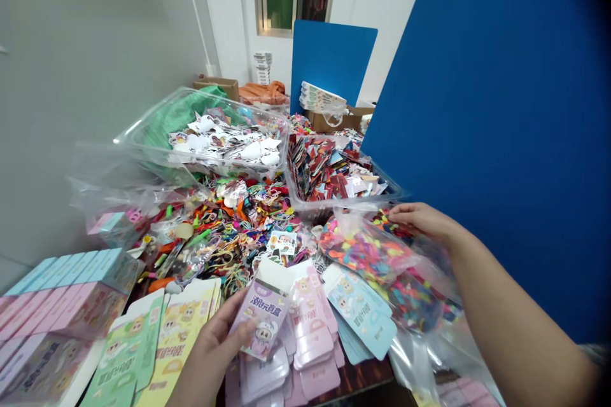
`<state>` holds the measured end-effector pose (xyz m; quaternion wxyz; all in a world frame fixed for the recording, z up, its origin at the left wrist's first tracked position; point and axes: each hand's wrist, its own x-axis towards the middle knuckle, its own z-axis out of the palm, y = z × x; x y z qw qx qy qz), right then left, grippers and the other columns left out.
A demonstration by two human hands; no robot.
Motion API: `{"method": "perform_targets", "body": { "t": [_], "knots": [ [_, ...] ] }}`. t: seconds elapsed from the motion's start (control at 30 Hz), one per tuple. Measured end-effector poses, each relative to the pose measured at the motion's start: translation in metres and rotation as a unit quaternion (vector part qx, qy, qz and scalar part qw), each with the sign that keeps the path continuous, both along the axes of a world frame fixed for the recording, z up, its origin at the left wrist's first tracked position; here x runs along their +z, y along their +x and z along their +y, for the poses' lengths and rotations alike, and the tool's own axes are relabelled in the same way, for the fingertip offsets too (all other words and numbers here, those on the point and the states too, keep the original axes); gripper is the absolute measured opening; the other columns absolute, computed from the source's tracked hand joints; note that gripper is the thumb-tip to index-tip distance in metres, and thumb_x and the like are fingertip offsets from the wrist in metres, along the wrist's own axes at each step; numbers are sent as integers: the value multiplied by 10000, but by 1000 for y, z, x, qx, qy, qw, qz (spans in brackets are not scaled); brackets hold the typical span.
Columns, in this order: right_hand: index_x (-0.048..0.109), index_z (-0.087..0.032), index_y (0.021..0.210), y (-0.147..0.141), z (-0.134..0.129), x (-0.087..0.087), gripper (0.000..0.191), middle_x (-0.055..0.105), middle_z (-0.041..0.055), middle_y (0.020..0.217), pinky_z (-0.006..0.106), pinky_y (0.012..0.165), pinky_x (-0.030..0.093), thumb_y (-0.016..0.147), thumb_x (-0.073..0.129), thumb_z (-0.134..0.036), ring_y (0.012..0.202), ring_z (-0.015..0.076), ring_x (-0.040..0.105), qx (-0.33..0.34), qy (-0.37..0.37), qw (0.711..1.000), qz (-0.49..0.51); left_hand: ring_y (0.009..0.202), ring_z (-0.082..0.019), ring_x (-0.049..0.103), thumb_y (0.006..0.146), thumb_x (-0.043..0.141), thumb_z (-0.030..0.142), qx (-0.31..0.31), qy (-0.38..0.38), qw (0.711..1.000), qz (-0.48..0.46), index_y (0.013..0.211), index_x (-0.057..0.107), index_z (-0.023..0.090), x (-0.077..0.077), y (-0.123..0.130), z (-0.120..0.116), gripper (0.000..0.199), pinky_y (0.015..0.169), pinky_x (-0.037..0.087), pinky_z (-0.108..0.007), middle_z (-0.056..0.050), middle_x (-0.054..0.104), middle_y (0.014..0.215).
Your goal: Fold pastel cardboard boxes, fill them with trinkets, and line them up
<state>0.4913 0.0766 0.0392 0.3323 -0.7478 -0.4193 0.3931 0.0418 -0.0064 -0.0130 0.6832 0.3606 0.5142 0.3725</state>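
My left hand point(216, 338) is closed around a small purple printed box point(262, 318), held upright with its top flap raised. My right hand point(424, 219) is at the mouth of a clear plastic bag point(370, 248) of small bright-coloured pieces; its fingertips are together among them, and what they pinch, if anything, is hidden. Below the held box lie flat purple boxes point(265, 372) and pink boxes point(310, 318). Blue flat boxes point(360, 308) fan out to the right, with yellow boxes point(179, 337) and green boxes point(125, 356) to the left.
Filled boxes point(57, 311) stand stacked at left. A loose heap of small trinkets point(238, 222) covers the middle. Behind it are a clear tub point(138, 124) of white cut-outs and another tub point(341, 203) of red cards. A blue panel point(487, 121) rises at right.
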Motion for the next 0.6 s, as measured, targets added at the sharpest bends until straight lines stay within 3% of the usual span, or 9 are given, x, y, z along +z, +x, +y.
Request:
{"method": "perform_targets", "body": {
  "t": [0.17,0.33,0.47,0.6],
  "knots": [
    [620,-146,632,3,2,0,290,503,-23,462,225,402,287,502,828,-301,403,71,380,-11,4,1000,4,1200,-287,597,734,765,448,4,-5,1000,-1,1331,540,261,0,-1,0,666,962,510,-344,-42,634,1334],
    [716,-134,912,-2,0,8,404,590,2,546,235,431,360,535,820,-234,433,89,443,-7,9,1000,16,1215,-298,584,712,780,455,8,-16,1000,2,1340,520,253,-4,-5,0,710,990,492,-370,-48,617,1355],
    [726,-118,704,-5,1,11,218,633,54,573,245,448,387,524,817,-200,460,103,482,-22,-15,1000,1,1251,-310,554,692,792,459,15,-16,1000,-4,1338,518,236,-4,-6,-1,737,1031,465,-395,-63,592,1383],
    [679,-127,557,-5,3,13,125,575,28,473,224,407,308,504,792,-136,423,90,431,-70,-23,996,-44,1239,-313,561,684,792,474,16,-16,1000,-4,1337,513,225,-2,-5,0,752,1023,468,-402,-74,597,1375]
  ]
}}
